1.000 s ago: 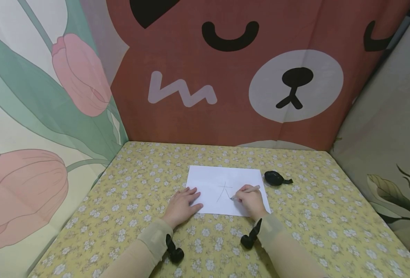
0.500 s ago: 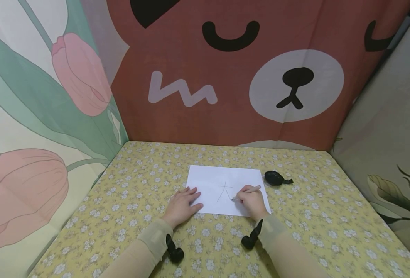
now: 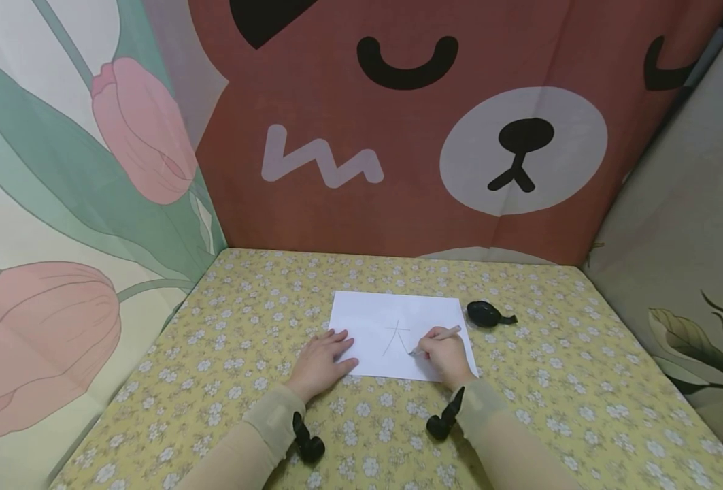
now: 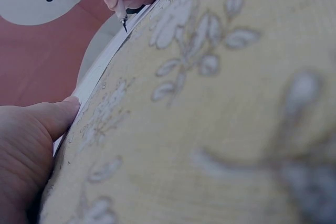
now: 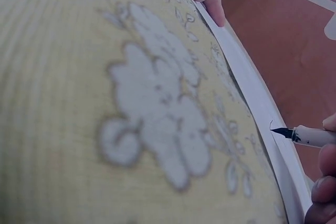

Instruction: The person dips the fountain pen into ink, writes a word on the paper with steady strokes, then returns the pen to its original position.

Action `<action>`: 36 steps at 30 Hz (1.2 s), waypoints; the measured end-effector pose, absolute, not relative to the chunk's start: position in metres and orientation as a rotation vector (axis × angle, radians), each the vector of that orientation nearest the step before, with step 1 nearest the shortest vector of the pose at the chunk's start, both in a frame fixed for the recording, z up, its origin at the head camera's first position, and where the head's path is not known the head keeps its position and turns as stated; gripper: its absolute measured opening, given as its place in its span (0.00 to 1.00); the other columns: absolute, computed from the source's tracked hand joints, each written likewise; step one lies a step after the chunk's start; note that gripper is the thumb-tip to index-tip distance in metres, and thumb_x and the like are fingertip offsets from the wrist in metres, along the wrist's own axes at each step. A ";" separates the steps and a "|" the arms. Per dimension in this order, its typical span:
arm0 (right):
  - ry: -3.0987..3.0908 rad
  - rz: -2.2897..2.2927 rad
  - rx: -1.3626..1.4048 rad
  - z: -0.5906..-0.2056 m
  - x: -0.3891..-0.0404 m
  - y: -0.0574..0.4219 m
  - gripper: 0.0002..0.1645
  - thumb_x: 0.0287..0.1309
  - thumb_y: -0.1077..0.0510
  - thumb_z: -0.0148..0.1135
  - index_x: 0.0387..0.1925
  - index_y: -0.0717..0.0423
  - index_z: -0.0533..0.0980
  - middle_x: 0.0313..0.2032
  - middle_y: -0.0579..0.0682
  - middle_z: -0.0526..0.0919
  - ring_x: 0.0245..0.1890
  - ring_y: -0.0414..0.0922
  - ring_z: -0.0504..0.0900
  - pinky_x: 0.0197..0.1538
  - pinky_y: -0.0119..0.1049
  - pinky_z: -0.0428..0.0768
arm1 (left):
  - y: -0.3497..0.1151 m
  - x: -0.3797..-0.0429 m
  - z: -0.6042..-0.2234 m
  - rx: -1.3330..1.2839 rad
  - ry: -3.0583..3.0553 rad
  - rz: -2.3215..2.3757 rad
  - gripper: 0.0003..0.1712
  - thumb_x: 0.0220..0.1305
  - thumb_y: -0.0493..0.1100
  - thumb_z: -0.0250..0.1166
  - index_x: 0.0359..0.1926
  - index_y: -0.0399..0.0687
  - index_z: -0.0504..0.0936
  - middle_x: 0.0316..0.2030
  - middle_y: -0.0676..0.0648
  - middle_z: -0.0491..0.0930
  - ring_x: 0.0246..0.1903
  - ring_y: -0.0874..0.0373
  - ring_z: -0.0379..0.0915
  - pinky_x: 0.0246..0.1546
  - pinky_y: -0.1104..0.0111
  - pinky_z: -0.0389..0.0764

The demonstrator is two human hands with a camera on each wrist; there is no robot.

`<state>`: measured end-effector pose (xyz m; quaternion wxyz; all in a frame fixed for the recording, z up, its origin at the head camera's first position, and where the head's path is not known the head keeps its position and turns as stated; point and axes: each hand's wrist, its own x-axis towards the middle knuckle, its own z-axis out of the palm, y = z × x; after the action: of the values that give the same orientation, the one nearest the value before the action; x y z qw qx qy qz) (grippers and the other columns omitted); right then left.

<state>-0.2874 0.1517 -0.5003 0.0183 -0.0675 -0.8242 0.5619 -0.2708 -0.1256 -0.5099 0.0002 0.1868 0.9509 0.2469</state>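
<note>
A white sheet of paper (image 3: 361,313) lies on the flowered tablecloth. Thin dark strokes (image 3: 397,330), a cross with two slanting legs, stand near its middle. My right hand (image 3: 447,355) grips a pale fountain pen (image 3: 449,333) between thumb and fingers. In the right wrist view the dark nib (image 5: 282,132) meets the paper at the end of a short stroke. My left hand (image 3: 321,363) rests with fingers spread on the sheet's lower left edge; its thumb (image 4: 65,114) lies along the paper in the left wrist view.
A black rounded object with a short tail (image 3: 483,314) lies just right of the paper. Yellow flowered cloth (image 3: 263,320) covers the table. A bear-print curtain (image 3: 337,218) hangs behind, with patterned curtains at both sides. Black pieces (image 3: 309,446) stick out from the wrist bands.
The pen tip has slid slightly down and to the right, lengthening the right slanting stroke. My left hand has stayed where it was on the paper.
</note>
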 end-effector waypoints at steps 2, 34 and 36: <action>-2.559 1.742 -0.210 -0.501 -0.287 0.152 0.05 0.45 0.63 0.60 0.19 0.57 0.74 0.15 0.50 0.74 0.18 0.47 0.68 0.23 0.34 0.64 | -0.125 -0.270 -0.509 0.578 2.985 0.771 0.33 0.67 0.65 0.54 0.67 0.56 0.70 0.70 0.54 0.62 0.71 0.51 0.50 0.70 0.47 0.48; -2.471 1.795 -0.240 -0.500 -0.287 0.153 0.07 0.40 0.66 0.59 0.16 0.57 0.70 0.12 0.49 0.70 0.17 0.47 0.67 0.21 0.34 0.65 | -0.123 -0.266 -0.501 0.571 2.966 0.807 0.32 0.67 0.61 0.57 0.67 0.53 0.71 0.69 0.53 0.62 0.71 0.50 0.50 0.71 0.47 0.46; -2.448 1.807 -0.241 -0.501 -0.286 0.154 0.07 0.40 0.66 0.60 0.16 0.57 0.70 0.12 0.49 0.70 0.17 0.47 0.67 0.22 0.34 0.65 | -0.123 -0.266 -0.501 0.572 2.966 0.805 0.32 0.67 0.61 0.57 0.67 0.53 0.71 0.69 0.53 0.62 0.71 0.50 0.50 0.71 0.48 0.46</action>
<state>-0.2865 0.1536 -0.5007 0.0448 -0.0787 -0.8011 0.5916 -0.2661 -0.1233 -0.5011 0.0078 0.1829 0.9488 0.2576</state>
